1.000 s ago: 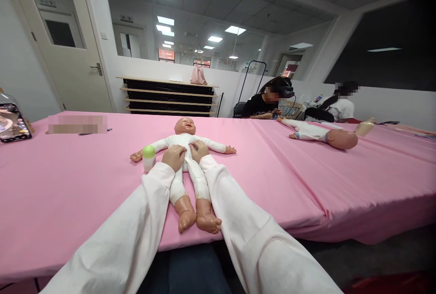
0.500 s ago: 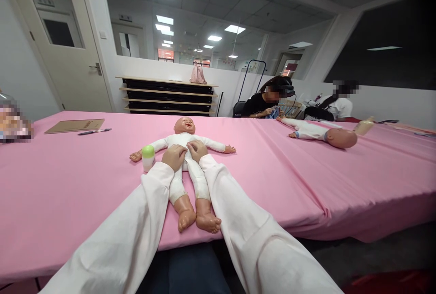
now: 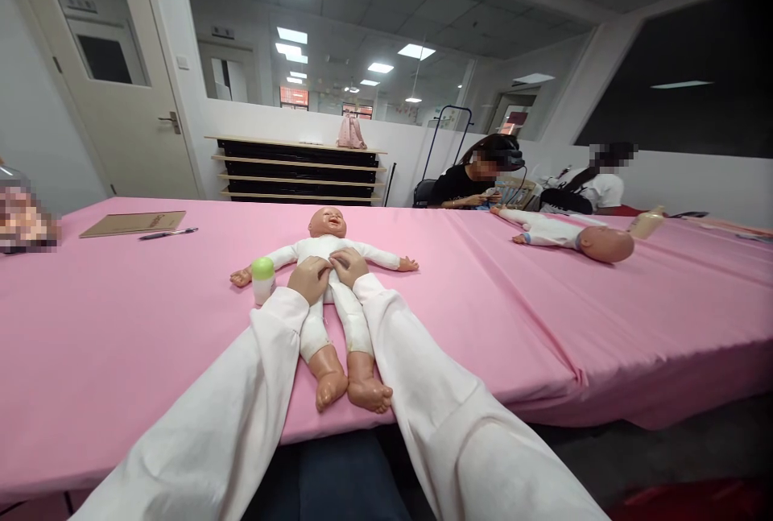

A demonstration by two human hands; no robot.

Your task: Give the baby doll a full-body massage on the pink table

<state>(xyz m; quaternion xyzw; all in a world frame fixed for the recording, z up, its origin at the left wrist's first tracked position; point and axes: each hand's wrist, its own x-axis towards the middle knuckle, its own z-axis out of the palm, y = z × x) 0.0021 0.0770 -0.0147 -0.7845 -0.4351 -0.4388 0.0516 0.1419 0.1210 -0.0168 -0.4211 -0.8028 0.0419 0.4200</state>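
A baby doll (image 3: 322, 248) with a white cloth body lies face up on the pink-covered table (image 3: 199, 328), its bare feet toward me. My left hand (image 3: 309, 278) is on its belly, fingers bent inward and together. Opposite it, my right hand (image 3: 349, 266) rests on the same spot, with its fingers curled toward the middle. The fingertips of both hands nearly meet, and what they pinch, if anything, is too small to tell. Beside my left wrist stands a small white bottle with a green cap (image 3: 263, 279).
At the far left lie a brown notebook (image 3: 133, 223) and a pen (image 3: 167, 233). A second doll (image 3: 561, 233) lies on the right, near a yellowish bottle (image 3: 646, 223). Behind the table sit two people, one person (image 3: 462, 183) handling something small. Shelves (image 3: 295, 171) stand by the wall.
My hands stay on the doll's belly with hardly any shift. Across the table, the seated person's hands and the cloth in them have changed position.
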